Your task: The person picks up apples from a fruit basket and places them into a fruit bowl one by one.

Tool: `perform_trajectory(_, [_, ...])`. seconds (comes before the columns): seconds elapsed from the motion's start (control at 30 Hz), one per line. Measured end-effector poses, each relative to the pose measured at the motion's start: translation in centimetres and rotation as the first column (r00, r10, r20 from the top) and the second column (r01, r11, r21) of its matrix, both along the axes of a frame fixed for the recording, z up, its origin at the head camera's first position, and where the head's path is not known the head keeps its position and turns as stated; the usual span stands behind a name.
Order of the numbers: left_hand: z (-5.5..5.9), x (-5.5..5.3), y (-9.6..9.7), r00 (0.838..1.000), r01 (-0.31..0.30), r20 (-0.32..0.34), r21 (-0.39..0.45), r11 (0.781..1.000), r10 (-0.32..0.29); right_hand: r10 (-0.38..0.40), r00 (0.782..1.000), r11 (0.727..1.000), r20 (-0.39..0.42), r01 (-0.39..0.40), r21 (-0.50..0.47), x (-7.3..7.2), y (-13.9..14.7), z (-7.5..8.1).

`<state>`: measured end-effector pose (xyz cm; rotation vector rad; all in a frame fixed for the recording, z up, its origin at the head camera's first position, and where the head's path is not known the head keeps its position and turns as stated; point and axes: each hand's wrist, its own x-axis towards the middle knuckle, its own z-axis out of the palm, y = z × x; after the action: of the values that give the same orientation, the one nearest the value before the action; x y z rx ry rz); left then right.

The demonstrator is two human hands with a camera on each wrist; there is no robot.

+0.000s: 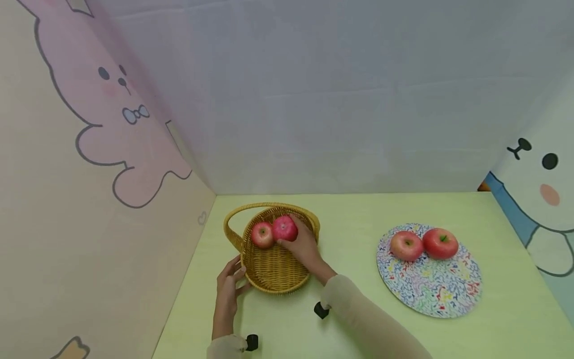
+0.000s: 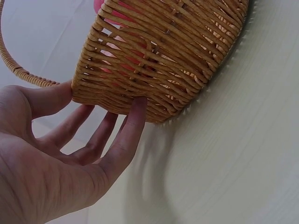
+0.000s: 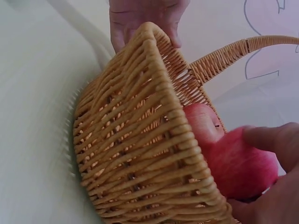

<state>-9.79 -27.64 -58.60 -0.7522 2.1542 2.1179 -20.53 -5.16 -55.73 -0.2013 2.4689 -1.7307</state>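
Fruit (image 1: pixel 284 229), deep pink and rounded, lies between the thumb and fingers of the right hand (image 1: pixel 306 247), inside the wicker basket (image 1: pixel 275 269). The fingers are curved and parted by the fruit's width, gripping its side. A red-and-cream apple (image 1: pixel 261 238) touches it on the left. The left hand (image 1: pixel 227 286), fingers spread and slightly bent, holds the basket's near-left side: thumb at the rim, one fingertip on the outer wall. The basket is oval, of coarse golden-brown strands, with a tightly wound arched handle (image 1: pixel 233 237). Two smooth, glossy red apples (image 1: pixel 441 244) rest on a flat plate (image 1: pixel 430 296) covered in multicoloured squiggles, well apart to the right.
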Motion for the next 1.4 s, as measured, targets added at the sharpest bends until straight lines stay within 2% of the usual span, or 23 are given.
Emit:
perform_trajectory(0.27, [-0.2, 0.0, -0.2, 1.0, -0.003, 0.004, 0.001, 1.0, 0.003, 0.161, 0.987, 0.986, 0.018, -0.16, -0.037, 0.0, 1.1, 0.9])
perform_trajectory(0.53, [-0.3, 0.0, -0.2, 1.0, 0.001, 0.009, 0.012, 1.0, -0.002, 0.313, 0.949, 0.947, 0.036, -0.309, -0.091, 0.1, 2.6, 1.7])
perform_trajectory(0.83, [-0.3, 0.0, -0.5, 0.999, -0.023, 0.024, -0.009, 1.0, 0.023, 0.457, 0.889, 0.886, 0.031, -0.452, -0.098, 0.5, 4.1, 2.3])
perform_trajectory(1.23, [-0.3, 0.1, -0.1, 1.0, 0.002, 0.026, 0.014, 1.0, -0.003, 0.572, 0.82, 0.82, 0.015, -0.57, -0.052, 1.1, 7.3, 2.7])
perform_trajectory(1.4, [-0.2, -0.2, -0.1, 1.0, -0.005, 0.024, 0.012, 1.0, 0.005, 0.616, 0.787, 0.786, 0.027, -0.613, -0.077, 1.0, 8.9, 3.3])
